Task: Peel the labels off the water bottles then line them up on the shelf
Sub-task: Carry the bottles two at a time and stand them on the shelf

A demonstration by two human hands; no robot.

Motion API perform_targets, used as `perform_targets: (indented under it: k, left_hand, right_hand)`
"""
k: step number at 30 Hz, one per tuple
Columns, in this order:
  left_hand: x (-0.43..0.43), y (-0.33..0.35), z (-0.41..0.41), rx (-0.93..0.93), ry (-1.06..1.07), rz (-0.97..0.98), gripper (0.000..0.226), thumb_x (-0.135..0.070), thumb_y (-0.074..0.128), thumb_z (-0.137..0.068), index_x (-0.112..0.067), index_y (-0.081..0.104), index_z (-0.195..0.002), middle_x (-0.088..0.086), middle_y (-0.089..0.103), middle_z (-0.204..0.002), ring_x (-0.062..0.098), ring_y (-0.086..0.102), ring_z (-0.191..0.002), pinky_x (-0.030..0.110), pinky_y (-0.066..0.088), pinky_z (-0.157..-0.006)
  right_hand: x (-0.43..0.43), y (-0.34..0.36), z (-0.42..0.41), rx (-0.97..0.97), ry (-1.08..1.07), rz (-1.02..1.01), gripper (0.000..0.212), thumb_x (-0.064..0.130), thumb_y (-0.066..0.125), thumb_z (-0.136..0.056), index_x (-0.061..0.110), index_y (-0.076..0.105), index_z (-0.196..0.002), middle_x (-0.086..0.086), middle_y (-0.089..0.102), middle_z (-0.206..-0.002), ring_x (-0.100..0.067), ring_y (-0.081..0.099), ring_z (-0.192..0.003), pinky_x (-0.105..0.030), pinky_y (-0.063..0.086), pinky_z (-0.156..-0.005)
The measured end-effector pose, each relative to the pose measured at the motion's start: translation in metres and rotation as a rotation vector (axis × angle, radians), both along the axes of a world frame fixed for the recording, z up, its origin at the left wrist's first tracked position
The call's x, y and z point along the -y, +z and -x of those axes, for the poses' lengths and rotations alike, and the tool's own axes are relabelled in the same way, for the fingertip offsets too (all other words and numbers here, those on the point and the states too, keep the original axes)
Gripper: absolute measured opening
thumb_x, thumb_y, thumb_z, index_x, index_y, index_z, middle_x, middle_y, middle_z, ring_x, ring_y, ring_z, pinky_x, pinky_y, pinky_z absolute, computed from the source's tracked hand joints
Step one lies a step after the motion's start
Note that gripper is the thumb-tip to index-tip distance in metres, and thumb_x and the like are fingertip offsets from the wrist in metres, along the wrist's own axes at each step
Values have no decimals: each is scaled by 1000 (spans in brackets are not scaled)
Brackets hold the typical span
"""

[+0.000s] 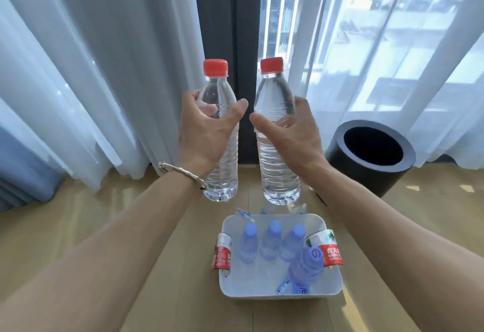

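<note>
I hold up two clear red-capped water bottles, both bare of labels. My left hand [207, 127] grips the left bottle [218, 88] around its upper body. My right hand [285, 130] grips the right bottle [275, 91] the same way. Both bottles are upright, side by side, above the floor. Below them a white bin [227, 287] holds three small blue-capped bottles [272, 240] standing in a row and another blue bottle [306, 266] lying tilted. Two peeled red-and-white labels hang on the bin's edges, one on the left [222, 252], one on the right [328, 249].
A black cylindrical waste bin [340, 153] stands on the wooden floor [104, 214] to the right. White sheer curtains [104, 70] and a dark window frame [235, 30] fill the background. Small scraps of blue label lie behind the white bin.
</note>
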State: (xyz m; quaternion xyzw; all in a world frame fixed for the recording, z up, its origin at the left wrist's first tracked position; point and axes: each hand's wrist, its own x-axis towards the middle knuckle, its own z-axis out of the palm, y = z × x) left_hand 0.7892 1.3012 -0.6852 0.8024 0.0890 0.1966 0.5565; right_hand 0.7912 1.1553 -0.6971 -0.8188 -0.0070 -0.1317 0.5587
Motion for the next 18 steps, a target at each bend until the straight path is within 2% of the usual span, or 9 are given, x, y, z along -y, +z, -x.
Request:
perform_targets:
  k: [3, 6, 10, 13, 18]
  left_hand:
    - [-7, 65, -8, 2, 14, -17, 75, -59, 74, -68, -22, 44, -125, -5, 59, -112, 16, 62, -99, 46, 52, -90]
    - [-9, 115, -4, 2, 12, -12, 71, -56, 75, -68, -23, 45, -123, -3, 59, -112, 16, 62, -96, 45, 52, -90]
    - [-10, 144, 35, -162, -40, 11, 70, -57, 74, -64, -27, 50, -122, -4, 62, -110, 13, 64, -92, 40, 53, -85]
    - [-19, 171, 62, -281, -61, 52, 61, -54, 78, -65, -26, 54, -113, -1, 63, -107, 13, 65, -87, 40, 54, -81]
    - [-44, 276, 53, -249, -79, -32, 64, -55, 78, -66, -22, 54, -115, -2, 63, -107, 16, 64, -90, 35, 52, -79]
  right_hand:
    - [-6, 64, -5, 16, 14, -18, 65, 49, 75, -76, 27, 43, -129, 12, 59, -90, -8, 61, -80, -27, 50, -78]
    - [-9, 115, 1, -6, 22, -32, 70, 46, 76, -76, 27, 39, -132, 15, 56, -102, -8, 62, -90, -29, 50, -84]
    - [-13, 143, 31, -212, 45, -48, 74, 52, 80, -68, 33, 37, -126, 9, 65, -96, -5, 65, -86, -27, 51, -76]
    - [-16, 172, 52, -345, 78, -60, 79, 50, 83, -66, 30, 38, -128, 8, 61, -92, -1, 61, -83, -20, 44, -69]
    - [-27, 272, 50, -310, 42, -67, 84, 45, 82, -67, 27, 34, -134, 7, 57, -94, -3, 57, -87, -20, 43, -71]
